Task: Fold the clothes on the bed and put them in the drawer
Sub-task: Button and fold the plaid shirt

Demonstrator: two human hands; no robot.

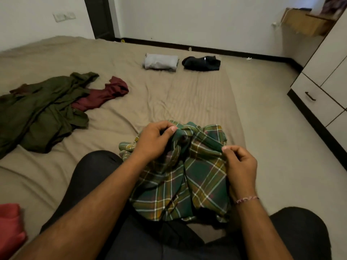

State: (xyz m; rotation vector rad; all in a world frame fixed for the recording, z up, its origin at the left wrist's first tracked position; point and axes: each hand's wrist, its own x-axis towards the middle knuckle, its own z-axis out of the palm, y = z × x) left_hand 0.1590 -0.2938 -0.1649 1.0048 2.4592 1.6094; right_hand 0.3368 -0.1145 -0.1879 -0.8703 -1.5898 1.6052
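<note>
A green plaid shirt (189, 177) lies bunched in my lap at the edge of the bed (165, 94). My left hand (154, 141) pinches its upper edge near the collar. My right hand (241, 166) pinches the fabric at the shirt's right side. Unfolded on the bed's left lie an olive green garment (41, 111) and a maroon one (105, 95) partly under it. Two folded pieces sit at the far side: a grey one (160, 61) and a black one (201, 63). A white drawer with a dark handle (310, 96) is shut at the right.
A red cloth (10, 226) lies at the bed's near left edge. My knees in dark trousers (93, 175) frame the shirt. A white wardrobe (332, 59) stands along the right, with open floor (277, 147) between it and the bed.
</note>
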